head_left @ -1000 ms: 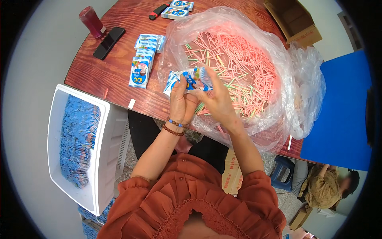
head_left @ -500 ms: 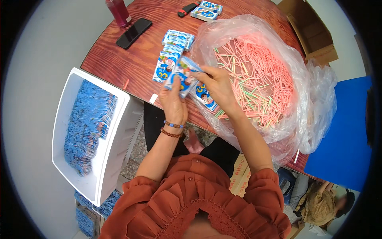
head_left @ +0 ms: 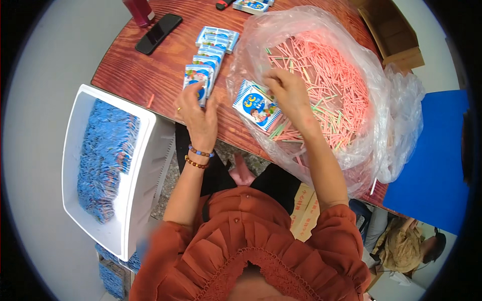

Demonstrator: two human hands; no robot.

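My left hand is at the near end of an overlapping row of small blue-and-white printed packets. Its fingers and thumb are round the near part of the nearest packet. My right hand hovers over the left side of a clear plastic bag full of thin pink and green sticks. The right fingertips are curled together, and whatever they hold is hidden. Just left of that hand, a loose packet lies on the bag's edge, with a few green sticks by its upper edge.
A white bin of blue packets stands left of the round wooden table. On the table are a phone, a red bottle and more packets. A cardboard box and blue panel are at right; another person sits lower right.
My hands have parted. The packet they held together has gone left with my left hand to the row's near end. My right hand has moved to the sticks, uncovering the loose packet.
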